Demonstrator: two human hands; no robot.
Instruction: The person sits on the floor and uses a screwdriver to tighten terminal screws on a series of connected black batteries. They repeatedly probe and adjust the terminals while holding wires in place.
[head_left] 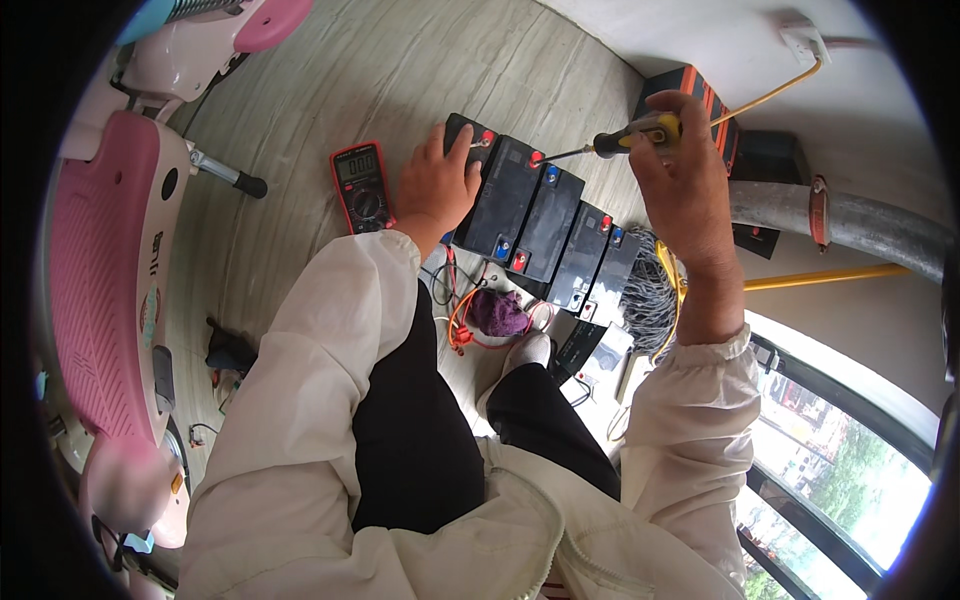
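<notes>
My right hand (690,190) is closed round the yellow and black handle of a screwdriver (606,144). Its shaft reaches left, and the tip meets a red-marked terminal (536,158) on a black battery (497,205). My left hand (437,185) lies over the leftmost battery (457,124), fingers apart, hiding much of it. Beside that hand, a red-edged multimeter (361,188) lies face up on the floor. More black batteries (553,228) stand side by side to the right, with red and blue terminals at their ends.
A purple cloth (498,313) and tangled red and orange wires (458,325) lie below the batteries. Right of the row is a grey mop head (652,300). A metal pipe (850,215) runs along the right wall. A pink scooter (105,270) stands at left.
</notes>
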